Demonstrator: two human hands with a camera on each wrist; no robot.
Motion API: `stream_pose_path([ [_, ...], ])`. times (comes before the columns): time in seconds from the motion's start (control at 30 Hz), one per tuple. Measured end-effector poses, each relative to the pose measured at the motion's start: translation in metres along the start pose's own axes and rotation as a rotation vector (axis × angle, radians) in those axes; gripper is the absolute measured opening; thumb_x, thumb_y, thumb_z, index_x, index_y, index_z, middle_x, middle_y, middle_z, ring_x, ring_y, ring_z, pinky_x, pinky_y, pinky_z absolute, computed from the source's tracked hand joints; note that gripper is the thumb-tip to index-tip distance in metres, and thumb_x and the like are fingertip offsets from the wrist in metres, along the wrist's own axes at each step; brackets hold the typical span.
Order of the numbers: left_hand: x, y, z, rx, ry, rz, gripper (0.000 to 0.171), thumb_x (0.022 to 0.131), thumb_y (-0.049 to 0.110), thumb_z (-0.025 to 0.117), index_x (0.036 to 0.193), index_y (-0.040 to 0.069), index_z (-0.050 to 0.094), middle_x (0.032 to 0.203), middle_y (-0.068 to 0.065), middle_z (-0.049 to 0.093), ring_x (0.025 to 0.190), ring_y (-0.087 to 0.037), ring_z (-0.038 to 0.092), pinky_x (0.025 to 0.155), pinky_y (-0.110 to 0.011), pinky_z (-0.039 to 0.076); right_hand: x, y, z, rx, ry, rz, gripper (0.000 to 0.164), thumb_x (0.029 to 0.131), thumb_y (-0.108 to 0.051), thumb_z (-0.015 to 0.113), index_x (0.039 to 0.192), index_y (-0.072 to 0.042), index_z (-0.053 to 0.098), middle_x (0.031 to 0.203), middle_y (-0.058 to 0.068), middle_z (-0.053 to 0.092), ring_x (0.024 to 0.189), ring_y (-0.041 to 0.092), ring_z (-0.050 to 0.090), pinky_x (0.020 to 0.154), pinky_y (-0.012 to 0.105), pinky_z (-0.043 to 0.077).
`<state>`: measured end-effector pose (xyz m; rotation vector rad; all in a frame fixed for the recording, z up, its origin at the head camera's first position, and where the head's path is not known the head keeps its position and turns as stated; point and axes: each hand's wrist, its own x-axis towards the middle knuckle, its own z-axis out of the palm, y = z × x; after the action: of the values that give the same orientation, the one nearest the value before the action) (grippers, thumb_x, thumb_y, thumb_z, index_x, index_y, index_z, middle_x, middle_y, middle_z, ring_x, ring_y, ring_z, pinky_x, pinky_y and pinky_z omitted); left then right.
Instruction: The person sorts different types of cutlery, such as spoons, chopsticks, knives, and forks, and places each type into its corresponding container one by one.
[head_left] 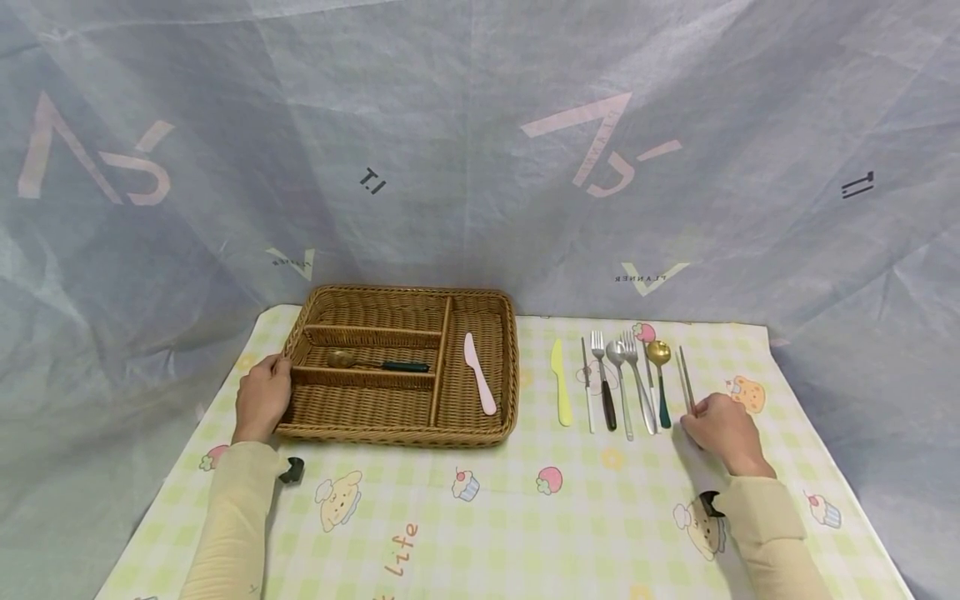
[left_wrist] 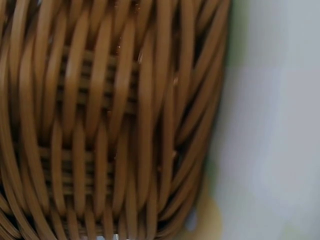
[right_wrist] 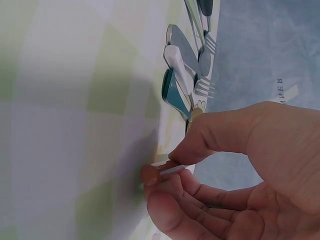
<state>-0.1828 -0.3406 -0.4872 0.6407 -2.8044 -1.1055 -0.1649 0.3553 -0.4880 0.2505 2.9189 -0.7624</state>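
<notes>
My left hand (head_left: pixel 262 396) grips the left rim of a brown wicker cutlery basket (head_left: pixel 397 437), whose woven side (left_wrist: pixel 90 110) fills most of the left wrist view. A pink knife (head_left: pixel 480 375) lies in the basket's right compartment. In the middle left compartment is a gold spoon with a dark green handle (head_left: pixel 405 367). At the right end of the cutlery row, my right hand (head_left: pixel 723 429) pinches a pair of chopsticks (head_left: pixel 687 379) between thumb and fingers. Their brown end (right_wrist: pixel 149 175) shows beside the fingertips in the right wrist view.
Between basket and right hand lie a yellow knife (head_left: pixel 560 383), a black-handled fork (head_left: pixel 608 400), a silver spoon (head_left: pixel 617 354), another fork (head_left: pixel 632 354) and a gold spoon (head_left: pixel 659 353) with a green handle. A grey curtain (head_left: pixel 480 167) hangs behind the checked tablecloth (head_left: pixel 510 533).
</notes>
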Motion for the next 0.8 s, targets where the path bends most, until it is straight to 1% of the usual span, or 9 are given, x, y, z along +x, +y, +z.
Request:
stream_pose_path([
  [0.2, 0.000, 0.000, 0.000, 0.004, 0.006, 0.007, 0.066, 0.116, 0.044, 0.024, 0.163, 0.001, 0.043, 0.154, -0.030, 0.053, 0.136, -0.056, 0.051, 0.112, -0.070, 0.038, -0.006, -0.001, -0.002, 0.002, -0.008, 0.025, 0.019, 0.091, -0.015, 0.068, 0.085, 0.003, 0.071, 0.068, 0.006, 0.067, 0.063, 0.026, 0.059, 0.056, 0.037, 0.042],
  [0.4, 0.000, -0.001, 0.000, 0.003, 0.003, 0.017, 0.067, 0.116, 0.044, 0.024, 0.163, 0.001, 0.043, 0.151, -0.031, 0.055, 0.131, -0.057, 0.054, 0.109, -0.070, 0.040, -0.011, 0.001, -0.003, 0.002, -0.007, 0.018, 0.020, 0.092, -0.017, 0.070, 0.086, 0.002, 0.069, 0.066, 0.004, 0.065, 0.062, 0.025, 0.058, 0.056, 0.037, 0.042],
  [0.67, 0.000, -0.001, 0.000, 0.007, 0.000, 0.007, 0.067, 0.116, 0.044, 0.024, 0.163, 0.001, 0.043, 0.154, -0.032, 0.052, 0.136, -0.057, 0.050, 0.111, -0.071, 0.038, -0.019, 0.001, -0.003, 0.003, 0.002, 0.006, 0.021, 0.092, -0.019, 0.070, 0.088, 0.002, 0.066, 0.068, 0.005, 0.065, 0.061, 0.024, 0.057, 0.055, 0.037, 0.042],
  [0.8, 0.000, -0.001, 0.000, 0.014, -0.001, 0.006, 0.067, 0.116, 0.044, 0.025, 0.163, 0.000, 0.042, 0.154, -0.032, 0.052, 0.136, -0.058, 0.050, 0.111, -0.071, 0.038, -0.023, 0.000, -0.003, -0.006, 0.011, -0.004, 0.022, 0.093, -0.019, 0.069, 0.090, 0.002, 0.065, 0.071, 0.007, 0.065, 0.061, 0.024, 0.057, 0.055, 0.037, 0.042],
])
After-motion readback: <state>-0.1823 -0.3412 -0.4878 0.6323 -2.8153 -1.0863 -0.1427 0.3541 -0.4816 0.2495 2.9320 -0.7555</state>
